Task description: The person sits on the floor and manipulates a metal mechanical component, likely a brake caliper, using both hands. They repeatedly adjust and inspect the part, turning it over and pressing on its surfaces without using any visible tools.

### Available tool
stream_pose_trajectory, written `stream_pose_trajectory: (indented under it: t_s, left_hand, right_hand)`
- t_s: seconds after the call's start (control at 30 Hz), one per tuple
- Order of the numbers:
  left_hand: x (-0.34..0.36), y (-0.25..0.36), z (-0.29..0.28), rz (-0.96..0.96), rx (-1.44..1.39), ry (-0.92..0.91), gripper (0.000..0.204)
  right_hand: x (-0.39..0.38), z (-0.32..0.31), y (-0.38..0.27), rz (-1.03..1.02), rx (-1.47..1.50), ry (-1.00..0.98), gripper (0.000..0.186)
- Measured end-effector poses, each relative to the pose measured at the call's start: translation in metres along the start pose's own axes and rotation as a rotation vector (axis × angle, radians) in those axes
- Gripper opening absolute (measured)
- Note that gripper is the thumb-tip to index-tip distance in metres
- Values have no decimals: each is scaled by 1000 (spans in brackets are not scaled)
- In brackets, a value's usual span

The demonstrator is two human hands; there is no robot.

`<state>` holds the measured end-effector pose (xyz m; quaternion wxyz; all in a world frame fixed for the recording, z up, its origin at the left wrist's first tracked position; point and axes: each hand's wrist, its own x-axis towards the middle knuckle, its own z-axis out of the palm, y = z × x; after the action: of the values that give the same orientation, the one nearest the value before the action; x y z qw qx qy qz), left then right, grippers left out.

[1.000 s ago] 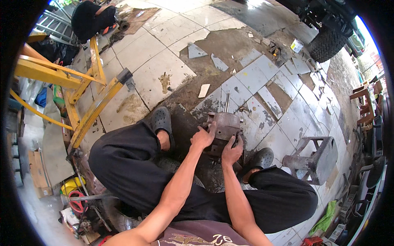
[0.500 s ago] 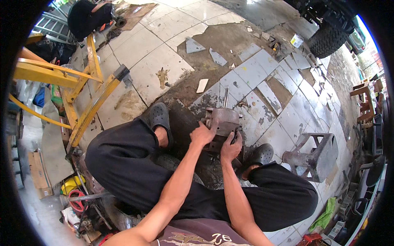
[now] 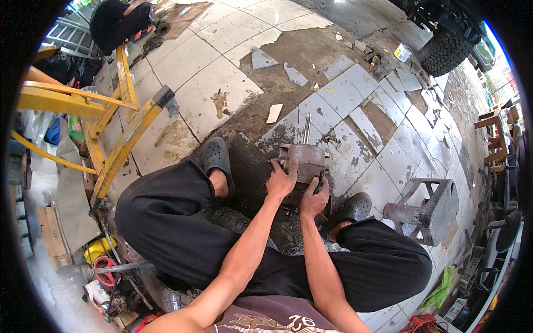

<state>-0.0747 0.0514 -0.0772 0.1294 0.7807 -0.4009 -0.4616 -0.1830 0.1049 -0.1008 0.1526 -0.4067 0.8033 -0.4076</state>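
Observation:
Between my feet stands a brownish-grey metal gearbox housing [image 3: 305, 156], with a slim bright shaft [image 3: 307, 131] rising from its far end. My left hand [image 3: 282, 180] is closed on the housing's left side, its fingers over the upper edge and the thumb toward the middle. Lower down on the right, my right hand [image 3: 315, 198] curls its blackened fingers around the near right side. The housing's underside and the parts below it are largely hidden by my hands and by shadow.
Yellow metal frame [image 3: 119, 150] at left; grey plastic stool [image 3: 427, 213] at right. Broken tiles [image 3: 361, 127] and bare patches lie beyond the housing. A vehicle tyre [image 3: 444, 54] is at the far right, and another person [image 3: 114, 28] sits far left. My clogs [image 3: 216, 159] flank the housing.
My left hand has shifted slightly up and right; its fingers, spread out to the left before, now close over the housing's edge. The right hand and the housing stay nearly in place.

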Motion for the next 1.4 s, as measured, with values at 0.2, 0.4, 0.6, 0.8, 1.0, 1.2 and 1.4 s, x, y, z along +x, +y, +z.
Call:
stream_pose_trajectory:
  t_s: [0.2, 0.4, 0.6, 0.8, 1.0, 1.2, 1.4]
  left_hand:
    - [14, -18, -2, -12, -109, -27, 120]
    - [-12, 13, -18, -59, -26, -177, 119]
    - [-25, 28, -17, -1, 120, -184, 118]
    - [-17, 20, -18, -27, 97, -170, 116]
    - [-6, -4, -13, 37, -34, -89, 112]
    - [-23, 19, -32, -31, 69, -246, 117]
    - [-9, 22, -16, -24, 95, -193, 124]
  right_hand:
    - [-7, 6, -12, -23, 4, -6, 42]
    - [5, -3, 5, 25, -39, 23, 44]
    - [7, -4, 10, 32, -21, 10, 44]
    - [2, 2, 6, 2, -36, 5, 43]
    - [0, 3, -3, -4, 9, -2, 43]
    - [5, -1, 7, 7, -34, 21, 42]
    - [5, -1, 9, 0, -24, 19, 42]
